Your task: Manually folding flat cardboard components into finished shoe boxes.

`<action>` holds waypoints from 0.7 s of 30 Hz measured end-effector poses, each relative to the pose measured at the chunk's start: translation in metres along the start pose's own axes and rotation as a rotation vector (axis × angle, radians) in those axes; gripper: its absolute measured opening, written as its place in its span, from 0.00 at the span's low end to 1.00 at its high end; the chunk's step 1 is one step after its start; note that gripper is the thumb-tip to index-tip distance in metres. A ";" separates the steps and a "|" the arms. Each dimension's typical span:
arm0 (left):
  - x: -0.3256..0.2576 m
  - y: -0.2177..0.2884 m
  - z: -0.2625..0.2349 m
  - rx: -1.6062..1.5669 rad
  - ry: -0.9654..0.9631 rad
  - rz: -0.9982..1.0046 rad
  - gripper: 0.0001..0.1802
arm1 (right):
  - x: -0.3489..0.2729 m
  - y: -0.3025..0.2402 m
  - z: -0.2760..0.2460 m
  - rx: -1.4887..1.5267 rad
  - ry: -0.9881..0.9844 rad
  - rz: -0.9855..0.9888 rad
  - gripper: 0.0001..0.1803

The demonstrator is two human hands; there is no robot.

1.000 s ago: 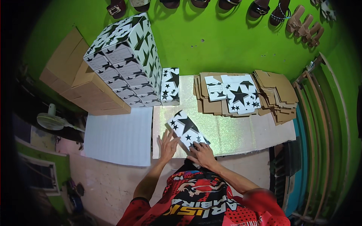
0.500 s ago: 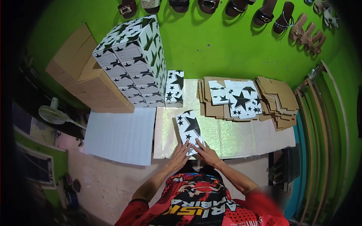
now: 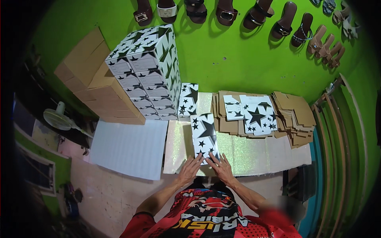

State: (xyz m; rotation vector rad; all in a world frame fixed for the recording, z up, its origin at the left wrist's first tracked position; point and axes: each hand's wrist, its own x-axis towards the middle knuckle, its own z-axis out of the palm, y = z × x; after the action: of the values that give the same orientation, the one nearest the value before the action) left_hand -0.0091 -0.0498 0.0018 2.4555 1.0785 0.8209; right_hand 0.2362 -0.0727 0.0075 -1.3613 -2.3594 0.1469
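A white shoe box with black stars lies lengthwise before me on the shiny table, its far end at the small stack of matching boxes. My left hand touches the near left corner with its fingers stretched out. At the near right corner, my right hand rests its spread fingertips on the box. Neither hand is wrapped round it. The underside of the box is hidden.
A tall stack of star-patterned boxes stands behind to the left, beside brown cardboard boxes. Flat brown cardboard pieces and flat star-printed sheets lie at the right. Sandals hang on the green wall.
The box has slid away from me toward the boxes behind it and turned straighter. Both hands have followed at its near end. My view has tilted up slightly.
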 end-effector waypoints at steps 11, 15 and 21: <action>0.138 -0.089 -0.096 0.388 0.099 -0.140 0.39 | 0.215 0.027 -0.018 -0.133 0.037 0.111 0.41; 0.157 -0.092 -0.098 0.496 -0.136 -0.228 0.49 | 0.245 0.035 -0.018 -0.167 -0.105 0.110 0.54; 0.172 -0.154 -0.050 0.528 -0.021 -0.152 0.43 | 0.273 0.047 0.018 -0.154 -0.217 0.147 0.44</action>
State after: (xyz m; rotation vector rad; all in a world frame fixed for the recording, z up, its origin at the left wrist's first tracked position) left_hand -0.0325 0.1837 0.0259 2.7338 1.6195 0.5062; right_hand 0.1474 0.1852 0.0586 -1.6687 -2.4889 0.1649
